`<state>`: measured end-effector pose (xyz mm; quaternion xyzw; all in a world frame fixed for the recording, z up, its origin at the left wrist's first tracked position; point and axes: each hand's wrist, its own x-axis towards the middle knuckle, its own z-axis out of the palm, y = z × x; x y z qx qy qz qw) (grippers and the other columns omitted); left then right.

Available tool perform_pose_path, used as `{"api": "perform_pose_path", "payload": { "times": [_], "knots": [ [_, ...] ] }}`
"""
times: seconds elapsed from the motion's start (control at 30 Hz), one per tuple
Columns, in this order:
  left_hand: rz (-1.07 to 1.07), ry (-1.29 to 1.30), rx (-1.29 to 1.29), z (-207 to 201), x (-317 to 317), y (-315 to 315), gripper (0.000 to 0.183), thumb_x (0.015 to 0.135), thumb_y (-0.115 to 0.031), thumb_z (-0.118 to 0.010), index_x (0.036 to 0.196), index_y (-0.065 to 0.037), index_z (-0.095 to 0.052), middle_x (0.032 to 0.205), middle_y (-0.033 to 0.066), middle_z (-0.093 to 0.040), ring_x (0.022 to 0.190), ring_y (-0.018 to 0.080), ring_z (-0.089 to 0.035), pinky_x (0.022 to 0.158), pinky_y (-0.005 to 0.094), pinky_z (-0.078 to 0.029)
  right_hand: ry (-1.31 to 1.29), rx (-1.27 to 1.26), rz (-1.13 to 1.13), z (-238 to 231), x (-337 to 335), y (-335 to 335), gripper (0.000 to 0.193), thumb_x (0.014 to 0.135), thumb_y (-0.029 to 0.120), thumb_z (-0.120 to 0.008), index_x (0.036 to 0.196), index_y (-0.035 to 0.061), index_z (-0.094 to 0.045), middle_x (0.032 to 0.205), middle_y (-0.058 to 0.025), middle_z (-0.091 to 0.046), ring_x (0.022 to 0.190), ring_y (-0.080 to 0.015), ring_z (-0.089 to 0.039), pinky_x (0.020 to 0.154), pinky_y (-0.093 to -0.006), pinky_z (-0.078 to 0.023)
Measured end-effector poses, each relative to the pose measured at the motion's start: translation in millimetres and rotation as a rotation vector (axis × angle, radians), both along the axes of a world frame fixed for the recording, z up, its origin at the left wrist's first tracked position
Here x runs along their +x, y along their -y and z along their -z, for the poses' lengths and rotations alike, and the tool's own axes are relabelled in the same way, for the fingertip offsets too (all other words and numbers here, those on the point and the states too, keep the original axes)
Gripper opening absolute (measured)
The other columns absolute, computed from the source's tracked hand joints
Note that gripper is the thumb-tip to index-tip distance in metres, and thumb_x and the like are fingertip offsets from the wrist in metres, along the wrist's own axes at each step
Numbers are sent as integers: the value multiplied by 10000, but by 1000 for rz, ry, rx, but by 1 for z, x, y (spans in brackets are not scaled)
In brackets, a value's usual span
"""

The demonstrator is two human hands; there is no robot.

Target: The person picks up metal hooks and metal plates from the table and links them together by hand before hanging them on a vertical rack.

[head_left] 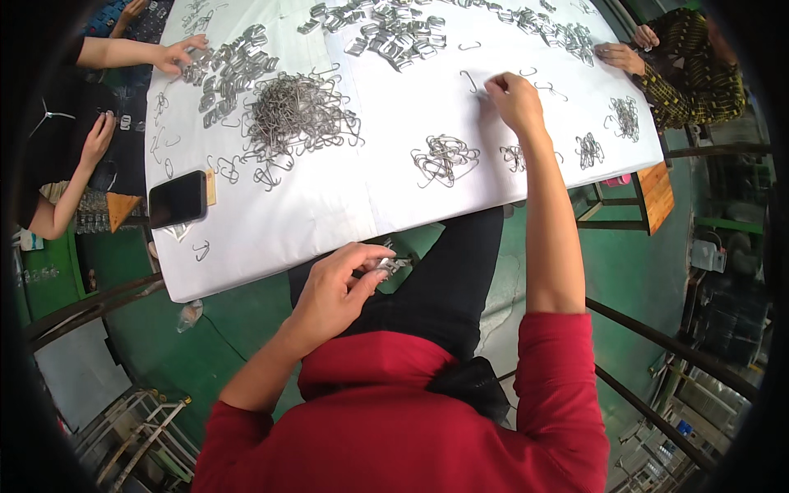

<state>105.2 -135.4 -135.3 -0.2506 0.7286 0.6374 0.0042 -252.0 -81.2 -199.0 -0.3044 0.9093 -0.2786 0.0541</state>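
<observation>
Over my lap, below the table's near edge, my left hand (333, 287) is closed around a small shiny metal buckle (388, 264); its exact shape is partly covered by my fingers. My right hand (518, 103) reaches out over the white table, fingers curled down and pressed together. Whether anything is in its fingertips is hidden. Just left of those fingertips lies a single bent wire hook (469, 81). A loose cluster of wire hooks (446, 158) sits closer to me, and a smaller one (514, 158) is partly behind my right forearm.
A large heap of wire hooks (296, 115) stands left of centre, with metal buckles (399, 37) spread beyond it. A black phone (178, 200) lies near the left edge. One co-worker's hand (177, 56) touches buckles at left; another's hand (620, 57) rests at right.
</observation>
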Motion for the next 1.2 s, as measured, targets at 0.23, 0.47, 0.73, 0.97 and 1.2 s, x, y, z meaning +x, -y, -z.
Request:
{"api": "perform_pose_path", "payload": {
  "times": [0.23, 0.47, 0.73, 0.97, 1.2],
  "knots": [
    [-79, -115, 1, -1, 2, -5, 274, 831, 65, -564, 1096, 7, -600, 927, 81, -575, 829, 104, -591, 698, 211, -533, -215, 207, -235, 2, 28, 48, 255, 829, 240, -594, 912, -1, -613, 789, -179, -638, 759, -315, -623, 730, -401, -494],
    [-159, -174, 77, 3, 7, -8, 240, 822, 20, -600, 1060, 3, -621, 931, 94, -612, 812, 126, -607, 721, 258, -546, 953, -439, -168, -67, 173, -40, 109, 844, 65, -610, 907, -24, -601, 757, -61, -620, 617, -91, -575, 506, -201, -464],
    [-134, -213, 60, -5, 7, -13, 338, 822, 66, -566, 1156, 18, -563, 1010, 104, -603, 913, 144, -601, 767, 254, -545, 992, -614, -166, -73, 240, -86, 57, 816, 30, -647, 870, 23, -630, 893, -30, -540, 762, -79, -517, 599, -198, -442],
    [-133, -353, -190, 4, 2, -21, 438, 806, 51, -592, 1224, -55, -514, 1051, 120, -624, 865, 180, -645, 733, 293, -560, 883, -719, -132, -58, 248, -76, 58, 790, 32, -666, 837, 31, -631, 945, -37, -493, 844, -115, -500, 678, -237, -435],
    [-162, -528, -757, 41, -62, 63, 176, 799, -28, -609, 968, -7, -655, 948, 134, -636, 809, 227, -612, 683, 306, -488, 430, -699, -242, -60, 248, -85, 97, 740, 59, -700, 810, 40, -635, 916, -72, -491, 868, -190, -491, 762, -294, -421]
  ]
}}
